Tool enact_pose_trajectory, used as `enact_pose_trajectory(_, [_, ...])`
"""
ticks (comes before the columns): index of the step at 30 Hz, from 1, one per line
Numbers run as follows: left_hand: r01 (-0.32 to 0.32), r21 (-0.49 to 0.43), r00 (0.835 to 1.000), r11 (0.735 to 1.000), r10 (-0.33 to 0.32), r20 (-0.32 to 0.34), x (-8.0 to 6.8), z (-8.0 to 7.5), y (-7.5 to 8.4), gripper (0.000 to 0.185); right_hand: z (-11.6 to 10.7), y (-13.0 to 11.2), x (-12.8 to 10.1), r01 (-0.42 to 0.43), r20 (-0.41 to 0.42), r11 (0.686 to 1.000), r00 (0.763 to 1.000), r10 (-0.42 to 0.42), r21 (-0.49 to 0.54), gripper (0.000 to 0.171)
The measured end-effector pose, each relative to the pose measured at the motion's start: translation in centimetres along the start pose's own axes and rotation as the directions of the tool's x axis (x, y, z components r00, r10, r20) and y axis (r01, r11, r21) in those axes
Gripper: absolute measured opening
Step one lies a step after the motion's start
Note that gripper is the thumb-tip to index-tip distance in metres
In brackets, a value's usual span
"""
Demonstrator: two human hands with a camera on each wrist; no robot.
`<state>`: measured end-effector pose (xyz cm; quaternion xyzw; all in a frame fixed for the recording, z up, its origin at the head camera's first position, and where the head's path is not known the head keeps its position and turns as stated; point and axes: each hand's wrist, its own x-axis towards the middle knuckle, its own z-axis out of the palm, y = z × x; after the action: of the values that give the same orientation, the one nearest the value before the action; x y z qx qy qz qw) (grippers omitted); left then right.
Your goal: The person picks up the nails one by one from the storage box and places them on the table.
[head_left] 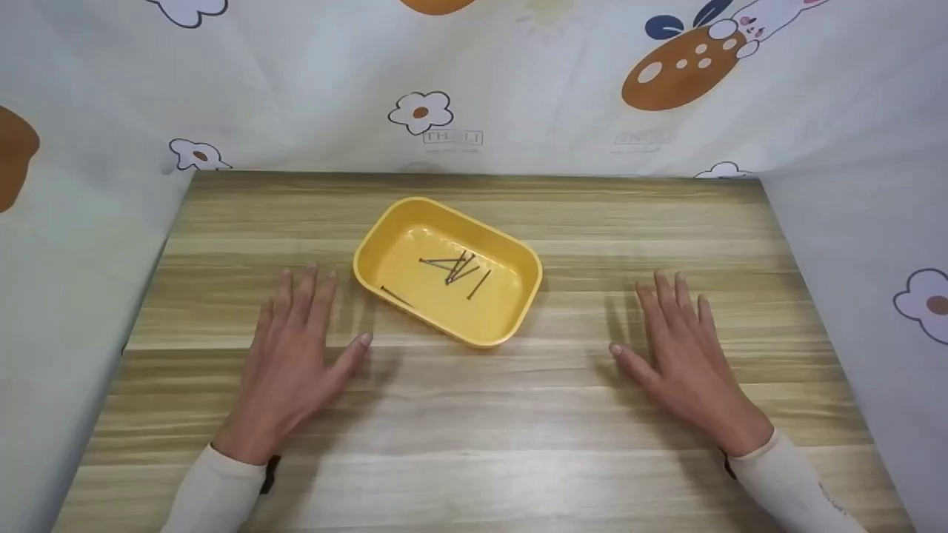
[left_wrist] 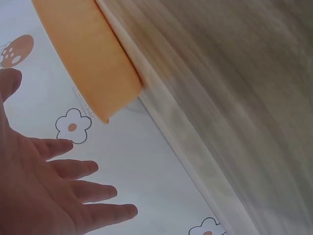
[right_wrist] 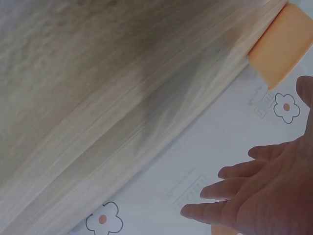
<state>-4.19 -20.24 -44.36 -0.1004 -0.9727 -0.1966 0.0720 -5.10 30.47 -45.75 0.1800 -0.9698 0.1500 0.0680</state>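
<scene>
A yellow rectangular tray (head_left: 518,318) with rounded corners sits at an angle on the table, and several dark nails (head_left: 480,284) lie loose on its floor. To its left is my left hand (head_left: 292,363), palm down with fingers spread and holding nothing. My right hand (head_left: 685,363) is farther off on the tray's right side, its fingers straight and holding nothing. Both wrist views show the tray's outer wall, orange-yellow (left_wrist: 90,54), beyond the thumb; the nails are hidden there.
The wood-grain table (head_left: 474,444) reaches to a pale cloth wall (head_left: 296,96) at the back, printed with flowers and a rabbit. Similar cloth hangs along the left and right sides.
</scene>
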Motion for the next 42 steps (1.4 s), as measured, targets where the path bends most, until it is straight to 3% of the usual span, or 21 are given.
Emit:
enact_pose_trajectory(5, [-0.018, -0.019, 0.999, 1.0, 0.017, -0.033, 0.2, 0.0, 0.2, 0.084, 0.1, -0.1, 0.1, -0.007, -0.008, 1.0, 1.0, 0.007, 0.027, 0.089])
enact_pose_trajectory(11, [-0.088, -0.041, 0.988, 0.995, 0.082, -0.131, 0.5, 0.6, 0.2, 0.077, 0.4, -0.2, 0.3, -0.006, -0.021, 0.998, 1.0, 0.008, 0.062, 0.086])
enact_pose_trajectory(15, [-0.093, -0.072, 0.987, 0.993, 0.082, -0.141, 0.7, 0.8, 0.2, 0.076, 0.6, -0.2, 0.3, 0.003, -0.035, 0.998, 0.999, 0.0, 0.067, 0.085])
enact_pose_trajectory(21, [-0.068, -0.138, 0.989, 0.988, 0.049, -0.142, 1.2, 1.2, 0.4, 0.071, 0.9, -0.1, 0.5, 0.03, -0.062, 0.997, 0.998, -0.026, 0.076, 0.083])
enact_pose_trajectory(30, [0.057, -0.264, 0.996, 0.963, -0.072, -0.047, 2.0, 1.6, 0.3, 0.069, 1.0, -0.8, 0.9, 0.04, -0.072, 0.992, 0.997, -0.031, 0.121, 0.077])
enact_pose_trajectory(36, [0.159, -0.358, 0.987, 0.92, -0.161, 0.023, 2.9, 1.7, 0.3, 0.071, 1.1, -1.1, 1.1, 0.054, -0.091, 0.991, 0.995, -0.042, 0.126, 0.075])
enact_pose_trajectory(42, [0.194, -0.506, 0.98, 0.84, -0.194, 0.053, 3.7, 2.2, -0.2, 0.069, 1.3, -1.4, 1.2, 0.08, -0.106, 0.989, 0.992, -0.067, 0.126, 0.075])
